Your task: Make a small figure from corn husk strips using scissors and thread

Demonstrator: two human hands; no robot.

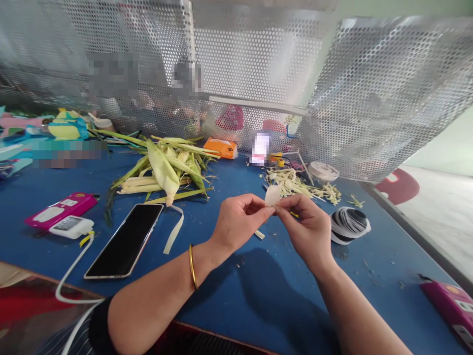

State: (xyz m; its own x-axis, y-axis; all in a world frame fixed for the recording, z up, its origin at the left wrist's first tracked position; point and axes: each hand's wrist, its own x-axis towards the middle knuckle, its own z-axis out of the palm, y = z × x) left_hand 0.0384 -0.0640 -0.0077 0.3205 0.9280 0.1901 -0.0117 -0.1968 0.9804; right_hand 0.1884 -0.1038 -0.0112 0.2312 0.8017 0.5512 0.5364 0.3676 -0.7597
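Note:
Above the middle of the blue table, my left hand (236, 219) and my right hand (308, 224) meet fingertip to fingertip. Between them they pinch a small pale piece of corn husk (273, 195), which stands up above the thumbs. Both hands are closed, thumb against forefinger. Behind the right hand lies a heap of cut husk strips (290, 183). A pile of green and pale corn husks (166, 170) sits to the left, and a long husk strip (174, 231) curls below it. Beside my right wrist is a ball of black and white yarn (349, 225).
A black-screened phone (125, 241), a white device (72, 227) with a cable and a magenta box (61, 211) are on the left. An orange packet (220, 148), a lit phone (260, 149) and a tape roll (323, 171) stand near the perforated metal screen (251, 54). Another magenta box (449, 308) lies at right.

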